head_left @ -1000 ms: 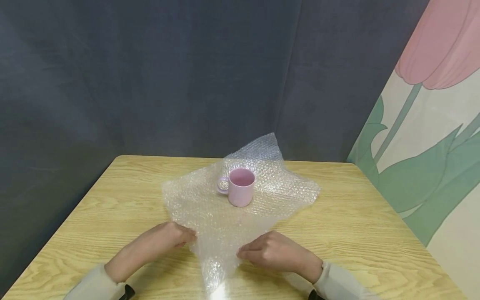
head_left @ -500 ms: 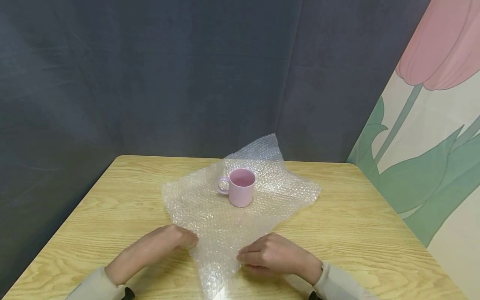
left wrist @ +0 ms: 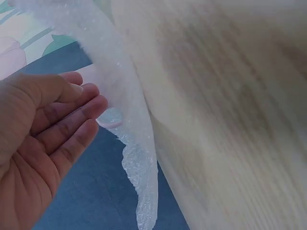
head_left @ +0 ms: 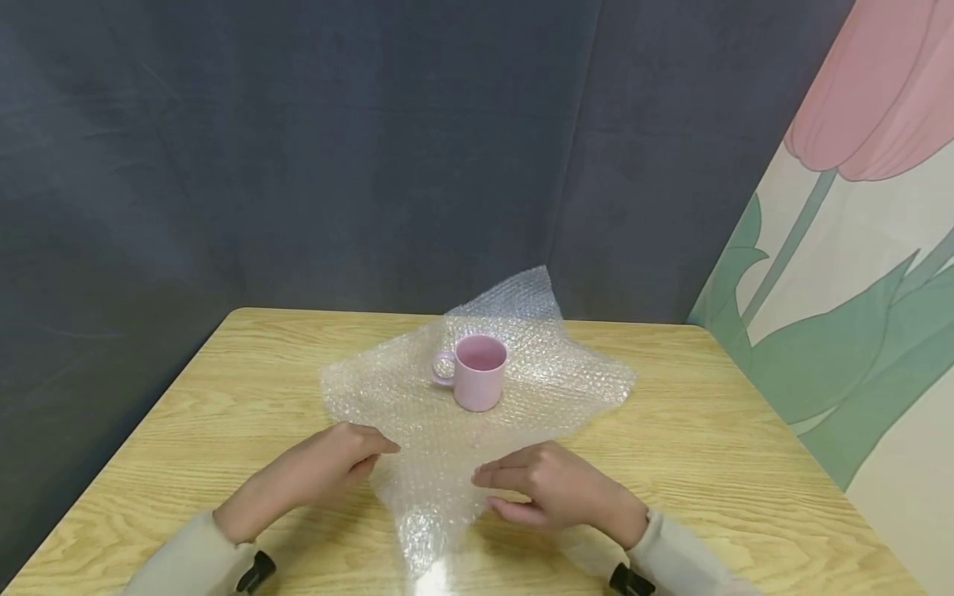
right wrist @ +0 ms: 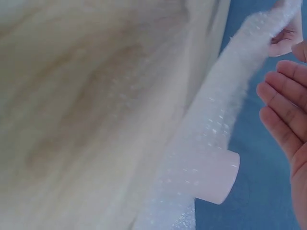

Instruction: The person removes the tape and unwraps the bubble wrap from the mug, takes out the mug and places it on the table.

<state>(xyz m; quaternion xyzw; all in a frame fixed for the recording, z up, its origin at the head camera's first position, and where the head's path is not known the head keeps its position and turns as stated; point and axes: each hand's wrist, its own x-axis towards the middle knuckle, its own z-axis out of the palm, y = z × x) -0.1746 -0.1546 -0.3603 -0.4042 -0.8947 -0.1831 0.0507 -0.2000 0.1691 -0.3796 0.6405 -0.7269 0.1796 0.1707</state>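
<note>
A pink mug (head_left: 479,385) stands upright on a sheet of bubble wrap (head_left: 428,430), its round handle toward the left. The sheet lies with one corner toward the person and another reaching past the table's far edge. My left hand (head_left: 324,468) is at the sheet's left edge, fingertips overlapping it in the head view; in the left wrist view its loosely bent fingers (left wrist: 69,124) hold nothing. Across the near corner, my right hand (head_left: 562,488) hovers at the right edge with fingers extended and thumb apart. Nothing is between them in the right wrist view, where the mug (right wrist: 218,177) shows beyond.
The wooden table (head_left: 693,463) has rounded far corners. A dark curtain (head_left: 402,157) hangs right behind it, and a wall with a painted tulip (head_left: 857,91) rises along the right side. Black bands (head_left: 256,571) sit at both sleeve cuffs.
Both hands have moved slightly up and away from the person along the sheet's edges. The right fingers, earlier together at the edge, have spread from the thumb. The mug has stayed put.
</note>
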